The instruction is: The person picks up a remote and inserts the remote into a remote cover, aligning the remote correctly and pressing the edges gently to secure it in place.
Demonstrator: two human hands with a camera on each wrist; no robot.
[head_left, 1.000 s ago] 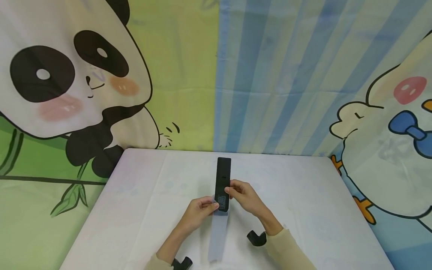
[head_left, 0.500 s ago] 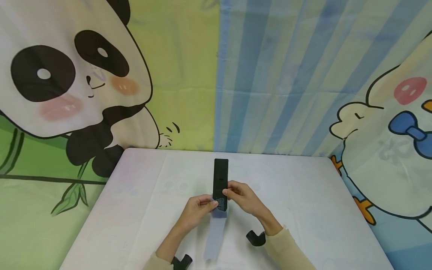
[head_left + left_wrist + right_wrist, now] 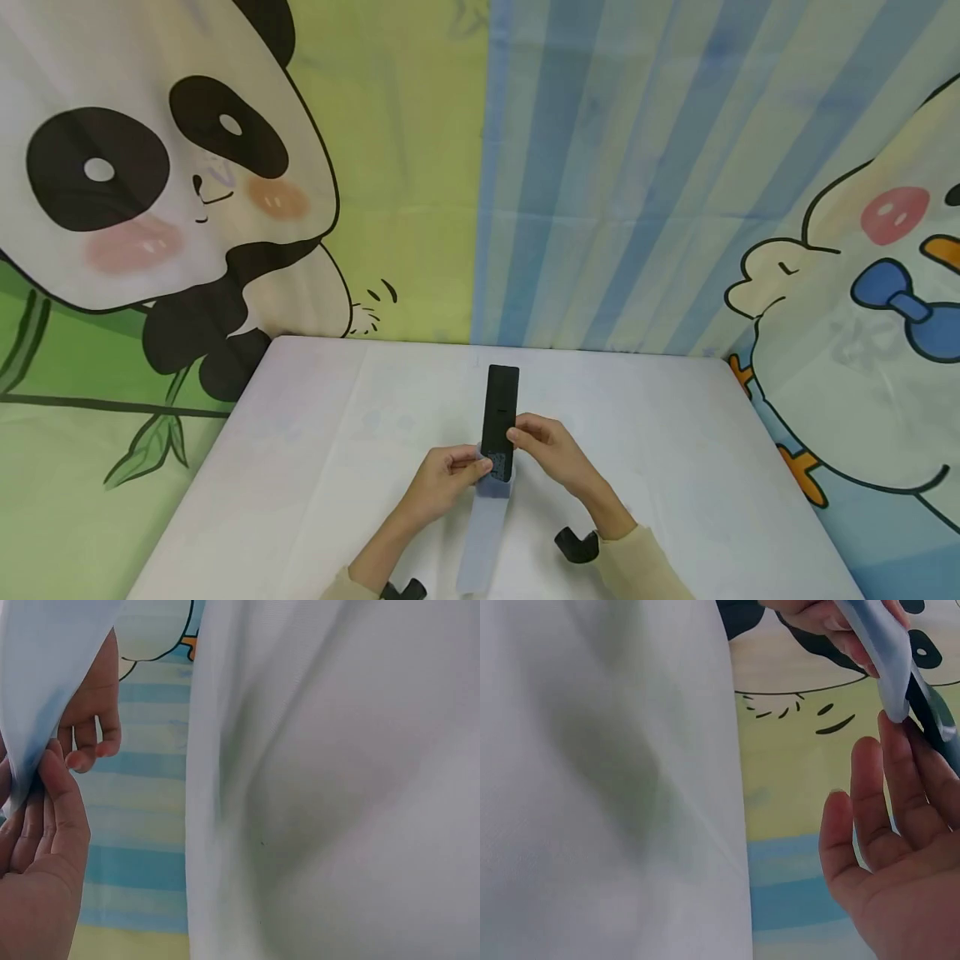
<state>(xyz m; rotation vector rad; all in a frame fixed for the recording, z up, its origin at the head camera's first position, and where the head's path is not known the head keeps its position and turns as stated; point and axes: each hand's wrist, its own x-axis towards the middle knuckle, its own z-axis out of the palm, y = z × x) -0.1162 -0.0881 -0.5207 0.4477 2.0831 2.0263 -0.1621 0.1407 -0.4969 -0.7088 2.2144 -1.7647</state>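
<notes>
The flat black bar (image 3: 501, 408) sits between the two hands, its long side running away from the person, with a small patch of pale print near its lower end. The right hand (image 3: 555, 454) pinches its right edge, a narrow grip with the thumb on the face (the right wrist view shows other fingers of that hand held fairly straight). The left hand (image 3: 446, 479) has a narrow grip too: it pinches the plastic pouch (image 3: 483, 542) near its top, the thumb reaching over the bar's lower left corner.

The pouch, long, bluish and see-through, runs from the bar's lower end towards the person. I cannot tell how much of the bar, if any, is inside it, or whether the pouch touches the white worktop (image 3: 637, 467) below.

The left thumb covers a bit of the bar in the head view, and the pouch hides part of the right hand in the left wrist view. A black curved piece (image 3: 577, 546) sits beside the right cuff (image 3: 645, 567). Behind the worktop hangs a printed cloth (image 3: 408, 167) with a panda and a white bird.
</notes>
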